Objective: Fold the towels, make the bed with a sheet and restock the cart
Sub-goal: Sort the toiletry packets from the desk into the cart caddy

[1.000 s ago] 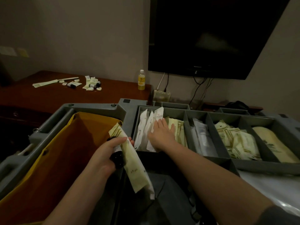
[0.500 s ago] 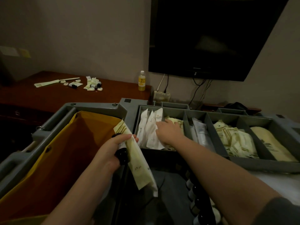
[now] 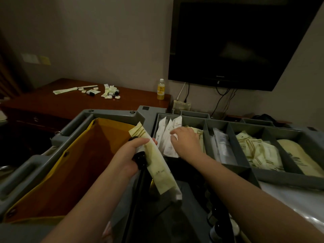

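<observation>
L hand (image 3: 128,154) grips long sachet (image 3: 158,172) (w/ dark bottle (image 3: 140,158)), axis slanting far-left to near-right; R hand (image 3: 186,142) on white packets (image 3: 166,137), grip unclear.
</observation>
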Demonstrator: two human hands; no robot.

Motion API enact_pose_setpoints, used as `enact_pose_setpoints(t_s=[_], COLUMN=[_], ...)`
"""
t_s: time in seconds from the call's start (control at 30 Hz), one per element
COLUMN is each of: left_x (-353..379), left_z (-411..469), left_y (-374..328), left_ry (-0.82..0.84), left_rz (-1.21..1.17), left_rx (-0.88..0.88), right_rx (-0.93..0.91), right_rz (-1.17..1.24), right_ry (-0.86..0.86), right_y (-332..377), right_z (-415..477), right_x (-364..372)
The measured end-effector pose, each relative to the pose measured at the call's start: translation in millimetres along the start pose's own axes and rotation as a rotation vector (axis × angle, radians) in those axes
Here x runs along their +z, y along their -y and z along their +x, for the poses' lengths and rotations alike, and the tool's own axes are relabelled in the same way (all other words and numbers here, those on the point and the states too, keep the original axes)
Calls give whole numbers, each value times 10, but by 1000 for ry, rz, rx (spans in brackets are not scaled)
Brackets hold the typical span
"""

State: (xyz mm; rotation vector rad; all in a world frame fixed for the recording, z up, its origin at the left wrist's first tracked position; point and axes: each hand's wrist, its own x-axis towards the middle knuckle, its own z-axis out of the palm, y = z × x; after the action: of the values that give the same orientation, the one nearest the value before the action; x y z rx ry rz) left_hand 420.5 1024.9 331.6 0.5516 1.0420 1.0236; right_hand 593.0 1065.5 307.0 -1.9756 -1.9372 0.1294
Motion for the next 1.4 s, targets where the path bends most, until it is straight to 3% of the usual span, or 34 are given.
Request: enact_pose_setpoints(t_s=[0.03, 0.1, 0.13, 0.2, 0.4, 0.53, 0.7, 0.8, 0.93, 1.0, 1.13, 1.27, 1.33, 1.4], left_x=[28, 93, 130, 200, 394, 408, 218, 70, -33, -56, -101, -96, -88, -100], left_z=[-10, -31, -36, -35, -19, 26, 181, 295, 372, 388, 410, 416, 406, 405], left_y=[11, 33, 45, 69, 197, 283, 235, 185, 175, 189, 162, 156, 159, 156], left_ry=[-3, -5, -9, -24, 68, 115, -20, -97, -122, -136, -129, -111, -105, -107], left_rz=[-2, -21, -41, -63, 29, 10, -42, -59, -95, -118, -155, -164, -165, -157], left_rx=[2, -3, -3, 3, -16, -33, 26, 34, 25, 28, 68, 86, 85, 86], right_rx=[38, 134, 170, 171, 188, 199, 270, 403, 440, 362, 93, -112, -71, 37], right_rz=[214, 714, 826, 816, 881, 882, 968, 948, 867, 655, -16, -386, -387, -223], right_ry=[29, 244, 376, 509, 238, 201, 133, -3, 95, 115, 123, 170, 224, 285], right_y=[90, 279, 346, 383, 147, 101, 123, 22, 35, 82, 81, -6, -40, -24], right_z=[-65, -219, -299, -418, -483, -464, -256, 99, 500, 596, 648, 596, 646, 692], right_x=[-90, -279, -350, -406, -391, -383, -292, -164, 29, 123, 344, 410, 368, 268])
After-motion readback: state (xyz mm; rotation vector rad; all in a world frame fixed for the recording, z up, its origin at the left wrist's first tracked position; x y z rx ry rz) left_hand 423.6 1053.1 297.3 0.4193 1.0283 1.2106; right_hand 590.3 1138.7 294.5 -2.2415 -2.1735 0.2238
